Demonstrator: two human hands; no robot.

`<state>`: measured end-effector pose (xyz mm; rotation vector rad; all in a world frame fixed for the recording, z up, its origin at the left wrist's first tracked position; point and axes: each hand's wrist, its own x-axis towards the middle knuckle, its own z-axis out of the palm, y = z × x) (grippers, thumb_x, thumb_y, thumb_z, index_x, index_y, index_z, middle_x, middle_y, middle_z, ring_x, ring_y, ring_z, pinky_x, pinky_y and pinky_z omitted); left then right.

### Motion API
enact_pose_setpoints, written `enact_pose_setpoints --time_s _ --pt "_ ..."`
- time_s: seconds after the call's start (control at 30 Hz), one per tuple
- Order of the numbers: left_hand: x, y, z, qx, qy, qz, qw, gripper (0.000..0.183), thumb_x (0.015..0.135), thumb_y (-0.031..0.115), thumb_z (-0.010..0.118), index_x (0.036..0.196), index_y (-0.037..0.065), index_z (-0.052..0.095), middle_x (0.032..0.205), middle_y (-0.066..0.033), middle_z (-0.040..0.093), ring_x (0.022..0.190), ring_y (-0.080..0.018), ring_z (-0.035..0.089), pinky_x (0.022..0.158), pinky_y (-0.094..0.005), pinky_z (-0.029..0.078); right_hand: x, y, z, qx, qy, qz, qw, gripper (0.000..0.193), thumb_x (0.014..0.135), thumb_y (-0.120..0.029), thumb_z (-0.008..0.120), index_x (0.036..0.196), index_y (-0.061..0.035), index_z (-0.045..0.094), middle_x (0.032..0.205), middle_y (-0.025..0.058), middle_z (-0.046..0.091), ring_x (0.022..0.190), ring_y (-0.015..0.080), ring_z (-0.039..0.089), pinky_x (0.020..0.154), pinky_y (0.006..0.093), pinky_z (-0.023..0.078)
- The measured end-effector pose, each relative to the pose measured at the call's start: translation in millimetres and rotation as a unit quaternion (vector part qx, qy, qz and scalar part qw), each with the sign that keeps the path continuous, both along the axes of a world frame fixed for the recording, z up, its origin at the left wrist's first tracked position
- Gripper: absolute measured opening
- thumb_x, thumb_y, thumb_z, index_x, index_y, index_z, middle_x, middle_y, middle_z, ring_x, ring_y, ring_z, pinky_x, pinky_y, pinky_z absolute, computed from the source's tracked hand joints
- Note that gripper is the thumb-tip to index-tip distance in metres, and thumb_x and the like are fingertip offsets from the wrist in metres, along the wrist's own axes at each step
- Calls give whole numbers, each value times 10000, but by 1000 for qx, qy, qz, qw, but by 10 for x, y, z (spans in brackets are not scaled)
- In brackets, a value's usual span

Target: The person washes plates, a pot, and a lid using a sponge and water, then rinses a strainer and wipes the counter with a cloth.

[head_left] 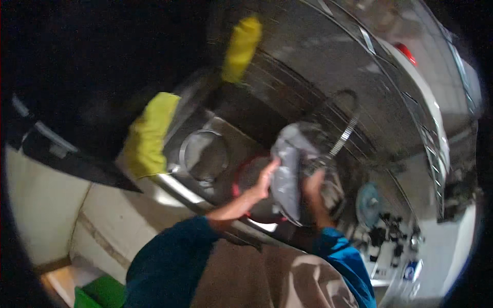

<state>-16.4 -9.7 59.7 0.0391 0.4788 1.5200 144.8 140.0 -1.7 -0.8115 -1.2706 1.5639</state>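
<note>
Green box: 1, lower left (100, 291), cut off by bottom edge.
Yellow pieces: 2, one by the steel rim (149, 136), one farther up (242, 49); gloves or cloths, can't tell.
Steel rim: 1 (179, 190), runs diagonally, disappears behind the arms.
Metal ring: 1 (181, 154), left of the hands, well apart from them; contents blurred.
Red hoop: 1 (236, 187), just left of the grey item, partly hidden by left hand and forearm.
Left hand: 1 (265, 179), clamped on the grey item's left side; far fingers hidden.
Grey item: 1 (288, 177), between the two hands, tilted up on edge; bag or pan, can't tell; right part smeared.
Right hand: 1 (314, 186), at the grey item's right side, motion-blurred; can't tell if fingers are closed or apart.
Sleeves: 2, blue (169, 259), either side of a beige apron (251, 277); both cut off below.
Ribbed hose: 1 (345, 135), above right hand; lower end unclear.
Pale blue disc: 1 (368, 204), right of right hand, apart.
Dark bits: several (380, 236), too blurred to count.
</note>
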Motion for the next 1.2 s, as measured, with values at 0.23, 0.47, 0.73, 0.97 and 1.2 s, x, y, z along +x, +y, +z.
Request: enact_pose_setpoints --time_s 0.23,0.47,0.73,0.97,1.2 --pt "-72 -58 247 -3 -8 95 995 399 777 373 542 1035 68 539 985 -43 567 872 -184 544 802 -345 413 224 -174 279 366 -596 -71 711 161 774 -84 474 908 -23 537 737 104 548 615 240 528 614 395 435" --pt "-81 -65 92 12 -2 52 999 473 809 429 468 1093 51 486 1008 -69 553 898 -199 545 800 -353 426 100 -146 712 312 -587 -99 740 198 710 -20 473 902 -8 523 803 153 498 798 279 496 705 394 403" --pt "-81 -5 -9 36 -17 91 995 433 797 337 525 1108 39 473 1064 -62 514 963 -200 500 838 -342 393 605 -676 923 495 -515 -68 696 170 734 -116 450 863 -77 555 852 132 536 814 302 502 746 409 377" --pt "42 -71 143 -3 105 49 993 529 802 440 458 1170 63 421 1160 -76 465 1046 -237 453 891 -382 348 327 -709 258 457 -550 -118 689 222 704 -146 440 868 -50 555 848 184 536 776 324 499 705 428 377" --pt "27 -81 153 -16 187 67 980 568 816 469 397 1196 48 390 1193 -82 434 1083 -256 422 917 -379 313 1440 -1243 1546 237 -656 -48 715 458 702 -261 547 1122 -93 476 932 159 573 811 313 556 728 384 446"
